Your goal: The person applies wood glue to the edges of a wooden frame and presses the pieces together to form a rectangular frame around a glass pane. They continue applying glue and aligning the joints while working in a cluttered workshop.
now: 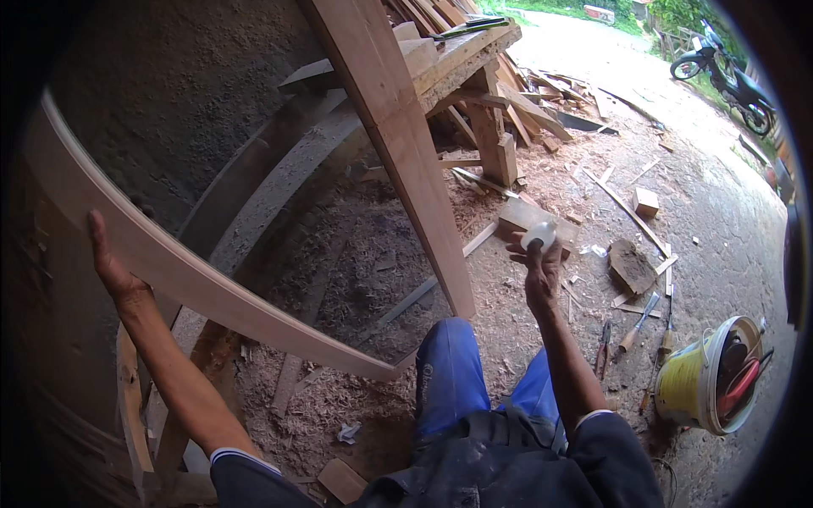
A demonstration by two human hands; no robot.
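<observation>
My left hand (pixel 114 262) grips a long curved wooden board (pixel 220 296) near its upper left part, fingers partly hidden behind its edge. The board sweeps down to meet the foot of a straight wooden board (pixel 406 161), forming a pointed corner by my knee. Out to the right, my right hand (pixel 544 275) is closed round a small white bottle (pixel 539 234), held above the shavings and apart from both boards. Its lower part is covered by my fingers.
A rough wooden workbench (pixel 470 59) stands ahead, with scrap wood piled behind. Chisels (pixel 639 322), pliers (pixel 604 347) and a wood block (pixel 646 202) lie on the shaving-strewn ground. At right is a yellow-white bucket of tools (pixel 684 385); a motorbike (pixel 728 80) is parked farther off.
</observation>
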